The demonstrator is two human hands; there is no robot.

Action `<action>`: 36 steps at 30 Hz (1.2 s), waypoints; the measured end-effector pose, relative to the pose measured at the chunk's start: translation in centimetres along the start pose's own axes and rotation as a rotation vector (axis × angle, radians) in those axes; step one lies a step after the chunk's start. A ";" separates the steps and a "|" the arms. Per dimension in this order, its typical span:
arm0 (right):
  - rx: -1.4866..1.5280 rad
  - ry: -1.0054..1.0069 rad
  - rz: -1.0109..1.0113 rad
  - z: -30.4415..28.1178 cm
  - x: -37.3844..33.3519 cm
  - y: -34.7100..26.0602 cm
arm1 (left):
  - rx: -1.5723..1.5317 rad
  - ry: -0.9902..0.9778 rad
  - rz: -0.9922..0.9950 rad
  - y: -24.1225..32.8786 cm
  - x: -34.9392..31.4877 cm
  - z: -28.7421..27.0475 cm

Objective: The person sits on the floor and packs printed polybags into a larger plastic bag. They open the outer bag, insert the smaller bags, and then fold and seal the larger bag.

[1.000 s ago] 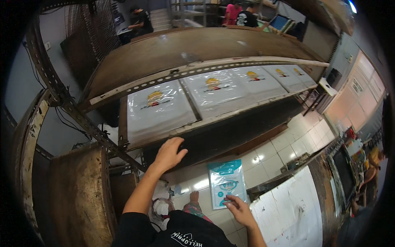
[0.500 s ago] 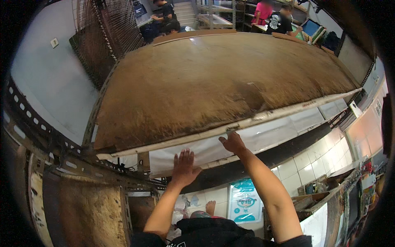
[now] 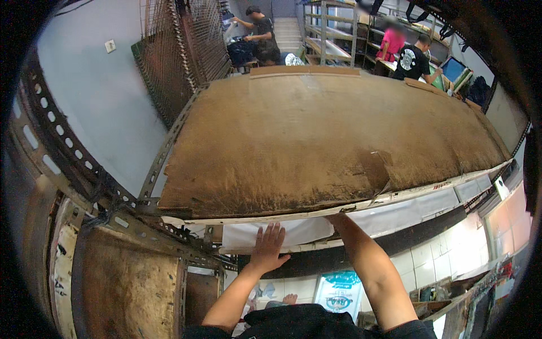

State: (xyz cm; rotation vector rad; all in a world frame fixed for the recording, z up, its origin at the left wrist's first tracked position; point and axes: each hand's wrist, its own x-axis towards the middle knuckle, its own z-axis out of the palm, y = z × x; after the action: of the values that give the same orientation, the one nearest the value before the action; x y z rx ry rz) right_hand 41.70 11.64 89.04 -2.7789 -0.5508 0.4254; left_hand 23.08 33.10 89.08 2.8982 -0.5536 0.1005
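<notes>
A wide brown board (image 3: 305, 135), scuffed dark along its near side, fills the middle of the view, with a pale strip along its front edge. A grey-blue wall (image 3: 79, 107) rises at the left, where a brown wire rack (image 3: 169, 62) stands beyond the board. A perforated metal frame (image 3: 56, 121) runs down the left side, and a stained brown panel (image 3: 124, 282) sits below it. Light tiled floor (image 3: 435, 260) shows at the lower right.

Under the board's front edge, on a lower level, lies a white sheet (image 3: 307, 231), partly covered by the board; more white continues to the right, above a black band (image 3: 412, 237). At the back, near metal shelves (image 3: 339, 42), are a person in a dark top (image 3: 262, 37), one in pink (image 3: 391, 44) and one in black (image 3: 411, 62).

A teal-and-white packet (image 3: 339, 294) lies low, between the forearms. The left hand (image 3: 268, 247) is palm down with fingers spread, over the left part of the sheet; how firmly it presses cannot be told. The right hand (image 3: 337, 220) reaches beneath the board's edge, mostly hidden, so its grip cannot be told. A bare foot (image 3: 289, 299) shows left of the packet.
</notes>
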 end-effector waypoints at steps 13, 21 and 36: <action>-0.015 -0.069 -0.131 0.3 -2.5 0.3 | -0.021 0.030 -0.003 -0.6 0.2 0.6; 0.630 -0.061 0.004 1.9 -5.4 1.9 | -0.904 0.549 -0.551 6.0 -4.1 0.2; 1.454 -0.339 0.155 2.6 -24.0 -0.3 | -2.246 0.587 -1.052 12.7 -13.1 3.6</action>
State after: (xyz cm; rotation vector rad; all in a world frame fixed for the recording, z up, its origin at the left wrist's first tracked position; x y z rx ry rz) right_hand 19.49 2.65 92.24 -1.3434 0.0092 0.8723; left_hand 6.37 25.51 86.37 0.5617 0.6680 0.0627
